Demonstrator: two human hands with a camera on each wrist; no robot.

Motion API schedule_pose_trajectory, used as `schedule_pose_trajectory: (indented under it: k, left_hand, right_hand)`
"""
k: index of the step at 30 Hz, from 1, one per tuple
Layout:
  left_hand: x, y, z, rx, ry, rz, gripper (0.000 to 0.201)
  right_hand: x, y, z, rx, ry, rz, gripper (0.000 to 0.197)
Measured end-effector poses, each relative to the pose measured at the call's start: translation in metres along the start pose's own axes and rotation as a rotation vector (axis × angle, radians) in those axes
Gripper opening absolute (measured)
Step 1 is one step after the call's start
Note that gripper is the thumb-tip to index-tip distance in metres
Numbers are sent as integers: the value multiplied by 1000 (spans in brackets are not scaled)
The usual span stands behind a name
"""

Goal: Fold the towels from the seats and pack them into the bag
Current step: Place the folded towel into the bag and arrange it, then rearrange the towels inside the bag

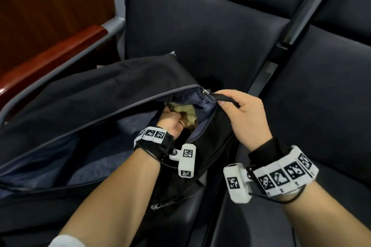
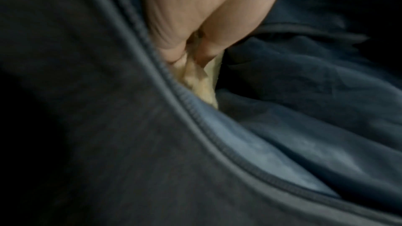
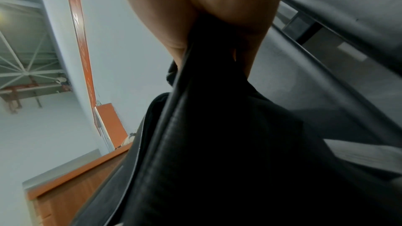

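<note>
Inside the mouth of the bag (image 1: pixel 112 94), the left hand (image 1: pixel 170 124) gripped one pale towel (image 1: pixel 185 111), its grip closed round the cloth below the zip edge. Above that grip, the right hand (image 1: pixel 243 114) held the bag's rim strap, grip closed. Judged best practice: keep the rim lifted taut, seat the towel flat, then release. Counted: one bag, one towel visible, two seats (image 1: pixel 200 32).
</note>
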State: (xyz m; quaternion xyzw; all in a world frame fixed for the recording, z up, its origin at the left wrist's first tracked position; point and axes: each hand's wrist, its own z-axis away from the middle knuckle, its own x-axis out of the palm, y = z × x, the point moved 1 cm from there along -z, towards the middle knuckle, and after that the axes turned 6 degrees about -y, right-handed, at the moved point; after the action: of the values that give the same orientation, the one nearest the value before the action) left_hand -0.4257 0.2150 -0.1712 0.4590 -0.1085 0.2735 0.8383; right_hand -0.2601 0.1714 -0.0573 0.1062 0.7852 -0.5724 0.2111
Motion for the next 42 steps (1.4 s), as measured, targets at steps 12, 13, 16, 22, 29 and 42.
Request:
schedule_pose_trajectory:
  k: [12, 13, 16, 22, 29, 42]
  left_hand:
    - [3, 26, 92, 94, 31, -520, 20]
    - [11, 27, 109, 203, 57, -570, 24]
    - [46, 24, 155, 480, 64, -828, 27]
    - [159, -55, 233, 587, -290, -1231, 23]
    - [277, -217, 293, 493, -685, -1415, 22]
    - [380, -384, 324, 484, -893, -1442, 25]
  right_hand:
    - [-30, -8, 46, 196, -97, 164, 39]
    - [-40, -13, 58, 202, -100, 176, 40]
    - [-80, -21, 99, 226, -67, 209, 40]
    - [-197, -9, 214, 358, 71, 319, 43]
    - [-330, 42, 371, 592, 244, 452, 46]
    - [-446, 158, 494, 944, 344, 738, 55]
